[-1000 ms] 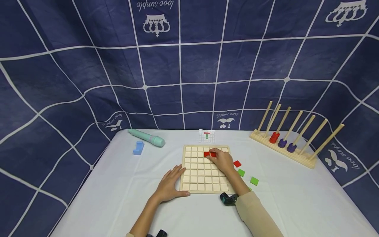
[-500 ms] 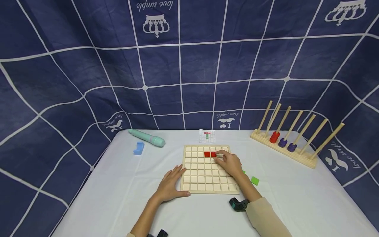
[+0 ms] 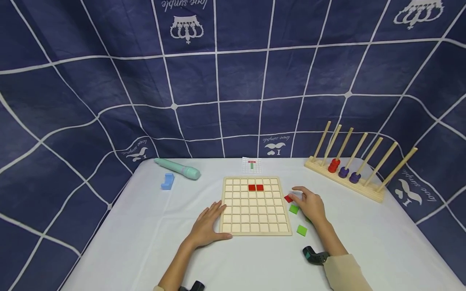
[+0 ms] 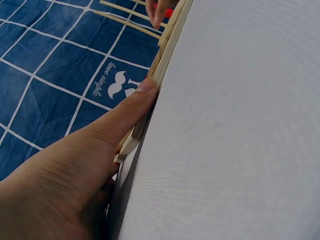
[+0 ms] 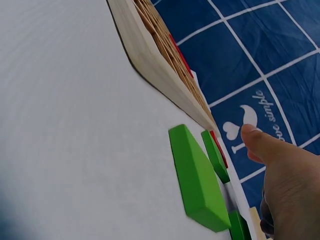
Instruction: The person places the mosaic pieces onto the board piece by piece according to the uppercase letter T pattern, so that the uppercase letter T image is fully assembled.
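Observation:
A wooden grid board (image 3: pixel 255 210) lies on the white table. Two red square tiles (image 3: pixel 252 188) sit side by side in its second row from the back. My left hand (image 3: pixel 204 227) rests against the board's left side and front corner, fingers extended, with the thumb (image 4: pixel 135 107) along its edge. To the right of the board, my right hand (image 3: pixel 312 207) hovers by a loose red tile (image 3: pixel 287 199), thumb and forefinger apart. Green tiles (image 3: pixel 301 230) lie close by, one partly hidden under that hand. In the right wrist view a green tile (image 5: pixel 195 175) looks thick.
Behind the board lies a printed pattern card (image 3: pixel 252 165). A peg stand (image 3: pixel 342 178) with red and purple rings stands at the back right. A mint-green microphone (image 3: pixel 178 168) and a light-blue block (image 3: pixel 168 181) are at the back left, before a blue curtain (image 3: pixel 240 81).
My right hand has let go of the second red tile, left in its cell, and moved right, off the board, to the loose red tile. My left hand stays at the board.

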`<control>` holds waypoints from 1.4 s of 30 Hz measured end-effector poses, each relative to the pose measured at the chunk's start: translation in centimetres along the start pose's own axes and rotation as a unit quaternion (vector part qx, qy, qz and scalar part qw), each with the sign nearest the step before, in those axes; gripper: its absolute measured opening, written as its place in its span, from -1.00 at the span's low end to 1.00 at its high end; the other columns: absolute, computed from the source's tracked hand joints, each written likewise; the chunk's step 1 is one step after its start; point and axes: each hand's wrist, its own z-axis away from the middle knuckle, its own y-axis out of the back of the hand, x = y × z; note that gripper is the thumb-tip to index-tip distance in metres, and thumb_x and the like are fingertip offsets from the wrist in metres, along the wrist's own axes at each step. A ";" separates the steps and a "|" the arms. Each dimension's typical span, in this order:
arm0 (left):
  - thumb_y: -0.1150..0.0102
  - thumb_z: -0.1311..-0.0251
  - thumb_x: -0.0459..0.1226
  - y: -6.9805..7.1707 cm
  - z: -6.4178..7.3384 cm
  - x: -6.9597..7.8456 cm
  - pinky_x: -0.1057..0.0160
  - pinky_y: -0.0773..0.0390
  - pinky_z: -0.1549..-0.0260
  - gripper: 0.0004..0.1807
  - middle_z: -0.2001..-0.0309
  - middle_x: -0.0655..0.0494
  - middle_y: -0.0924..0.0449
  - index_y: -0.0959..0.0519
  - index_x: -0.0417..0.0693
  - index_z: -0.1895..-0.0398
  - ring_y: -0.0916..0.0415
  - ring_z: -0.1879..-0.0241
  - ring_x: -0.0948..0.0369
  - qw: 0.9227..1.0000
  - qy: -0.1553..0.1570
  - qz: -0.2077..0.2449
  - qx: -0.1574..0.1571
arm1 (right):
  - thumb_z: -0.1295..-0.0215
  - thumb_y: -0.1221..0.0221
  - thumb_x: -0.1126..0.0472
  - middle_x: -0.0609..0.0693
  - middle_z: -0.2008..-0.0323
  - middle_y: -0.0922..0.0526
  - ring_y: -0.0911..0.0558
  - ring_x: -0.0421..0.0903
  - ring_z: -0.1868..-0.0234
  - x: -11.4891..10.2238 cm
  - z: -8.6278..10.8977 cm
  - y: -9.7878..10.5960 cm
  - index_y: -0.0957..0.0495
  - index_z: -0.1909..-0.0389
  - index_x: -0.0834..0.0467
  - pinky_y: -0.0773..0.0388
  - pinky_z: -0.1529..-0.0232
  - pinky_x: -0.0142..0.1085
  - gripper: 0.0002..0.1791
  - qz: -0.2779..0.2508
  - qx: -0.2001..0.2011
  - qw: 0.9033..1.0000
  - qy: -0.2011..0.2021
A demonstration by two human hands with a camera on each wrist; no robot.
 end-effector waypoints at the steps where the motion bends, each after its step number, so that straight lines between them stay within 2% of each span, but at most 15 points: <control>1: -0.26 0.23 0.32 0.0 0.0 0.0 0.02 0.13 -0.32 0.11 -0.42 0.00 0.01 -0.16 -0.05 -0.38 0.14 -0.40 0.06 1.000 0.000 0.000 0.001 | -0.08 -0.30 -0.07 -0.19 0.81 -0.19 -0.15 -0.23 0.78 0.1 0.1 0.1 -0.62 0.16 0.08 -0.05 0.76 -0.37 -0.62 0.001 0.001 1.000 -0.001; 11: -0.25 0.24 0.33 0.0 0.0 -0.1 0.02 0.13 -0.32 0.12 -0.42 0.00 0.02 -0.15 -0.04 -0.39 0.14 -0.40 0.06 1.000 0.000 -0.003 -0.002 | -0.08 -0.30 -0.04 -0.18 0.81 -0.21 -0.16 -0.24 0.78 0.1 0.6 0.3 -0.62 0.17 0.09 -0.05 0.77 -0.37 -0.63 -0.007 -0.006 1.000 -0.006; 18: -0.27 0.23 0.31 0.2 0.0 0.1 0.02 0.13 -0.32 0.11 -0.41 -0.01 0.01 -0.15 -0.04 -0.38 0.14 -0.40 0.06 1.000 0.001 -0.001 -0.001 | -0.04 -0.30 -0.12 -0.13 0.79 -0.21 -0.17 -0.19 0.73 0.3 0.7 -0.1 -0.62 0.14 0.11 -0.04 0.71 -0.35 -0.54 0.017 -0.072 0.996 -0.040; 21: -0.27 0.23 0.31 0.2 0.0 0.1 0.01 0.13 -0.32 0.11 -0.41 -0.01 0.01 -0.16 -0.05 -0.38 0.14 -0.40 0.06 1.000 0.002 -0.001 -0.001 | -0.03 -0.30 -0.16 -0.12 0.79 -0.21 -0.18 -0.18 0.72 0.3 0.6 -0.1 -0.62 0.12 0.11 -0.04 0.70 -0.34 -0.51 0.024 -0.084 0.995 -0.045; 31: -0.27 0.24 0.31 0.0 0.0 0.0 0.01 0.12 -0.32 0.11 -0.41 0.00 0.00 -0.16 -0.04 -0.38 0.13 -0.40 0.06 1.000 0.002 0.001 0.003 | -0.09 -0.30 0.00 -0.12 0.79 -0.23 -0.20 -0.17 0.72 0.6 0.7 0.5 -0.63 0.18 0.15 -0.08 0.70 -0.34 -0.64 0.021 -0.068 0.996 -0.044; 42: -0.22 0.24 0.35 -0.1 0.0 -0.1 0.01 0.12 -0.32 0.12 -0.41 0.00 0.01 -0.16 -0.03 -0.38 0.13 -0.40 0.07 1.000 -0.002 -0.004 0.002 | -0.12 -0.28 0.02 -0.12 0.80 -0.23 -0.20 -0.17 0.72 0.9 0.7 0.6 -0.63 0.14 0.18 -0.08 0.70 -0.33 -0.64 0.025 -0.070 0.997 -0.033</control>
